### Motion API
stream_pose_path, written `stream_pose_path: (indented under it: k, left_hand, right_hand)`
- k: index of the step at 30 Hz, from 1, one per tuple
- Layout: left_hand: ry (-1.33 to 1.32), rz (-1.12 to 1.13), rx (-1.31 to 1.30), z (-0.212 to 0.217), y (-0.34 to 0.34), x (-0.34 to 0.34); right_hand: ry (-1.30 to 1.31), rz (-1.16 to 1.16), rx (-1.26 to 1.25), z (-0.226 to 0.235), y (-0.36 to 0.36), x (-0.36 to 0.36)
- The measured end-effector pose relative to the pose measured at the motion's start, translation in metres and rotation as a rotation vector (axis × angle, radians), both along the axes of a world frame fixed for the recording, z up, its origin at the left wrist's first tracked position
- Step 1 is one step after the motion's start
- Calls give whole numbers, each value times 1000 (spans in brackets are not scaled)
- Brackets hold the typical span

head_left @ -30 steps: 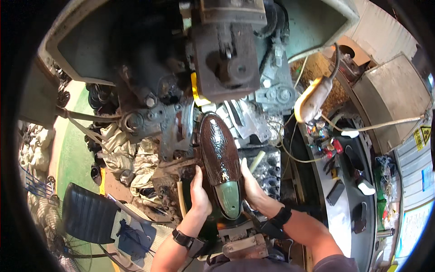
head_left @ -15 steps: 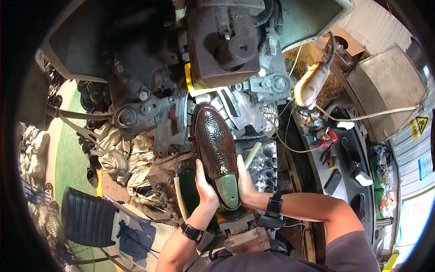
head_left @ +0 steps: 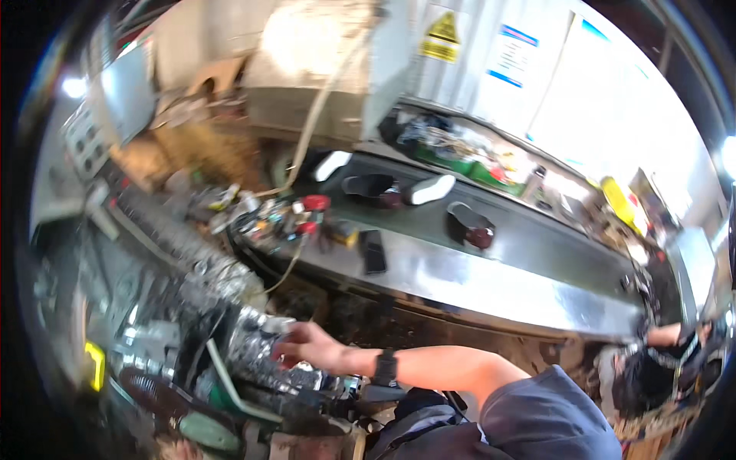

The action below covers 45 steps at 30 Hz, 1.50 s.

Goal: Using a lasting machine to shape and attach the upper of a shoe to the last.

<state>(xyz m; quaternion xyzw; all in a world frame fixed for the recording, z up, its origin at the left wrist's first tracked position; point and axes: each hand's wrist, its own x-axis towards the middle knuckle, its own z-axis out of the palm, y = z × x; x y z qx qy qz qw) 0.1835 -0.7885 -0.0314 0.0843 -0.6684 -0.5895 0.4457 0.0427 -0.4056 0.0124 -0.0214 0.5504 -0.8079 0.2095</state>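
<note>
The picture is smeared by motion, so fine detail is uncertain; the right hand (head_left: 307,349) reaches out from the lower middle toward the machine (head_left: 192,307) at the left, its fingers loosely spread and resting against the shiny crinkled metal there; it pinches nothing that can be made out. A dark band sits on that wrist (head_left: 385,366). The left hand does not show at all. At the lower left edge lies the dark shoe (head_left: 165,391) on its green form (head_left: 207,431), below and to the left of the right hand, apart from it; whether anything clamps it cannot be told.

Judging from this, the hand steadies itself on the machine while the head turns toward the long steel bench (head_left: 475,284), where several other shoes (head_left: 469,225) and a dark flat slab (head_left: 373,251) lie. To do it well, the hand should stay on a fixed, cool part, clear of the cream hose (head_left: 314,115) and of any moving piece; eyes should come back to the shoe before the fingers shift.
</note>
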Motion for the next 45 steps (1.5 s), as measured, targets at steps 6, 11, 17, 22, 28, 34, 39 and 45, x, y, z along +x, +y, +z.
stream_pose_path:
  k: [6,11,17,22,28,34,39,45]
  left_hand:
    - [127,-40,240,144,105,-16]
    - [-165,37,-406,168,237,-49]
    - [-549,-527,-85,67,380,-107]
    - [-608,-838,-202,5,454,-138]
    - [-596,-1088,-438,-20,552,-207]
    - [-558,-1394,-654,-51,705,-291]
    - [-337,-1343,-809,-100,826,-386]
    - [-524,-1230,-1102,-151,925,-464]
  right_hand:
    - [-240,-790,94,-62,270,63]
    - [-243,-1188,38,-166,455,95]
    - [-352,-1445,-146,-205,605,85]
    - [-440,-1329,-420,-215,654,53]
    - [-74,-1161,-592,-178,639,58]
    - [-128,-1215,-429,-134,591,196]
    - [-485,-1551,-206,-143,500,298]
    - [-482,-1756,-564,-90,396,285]
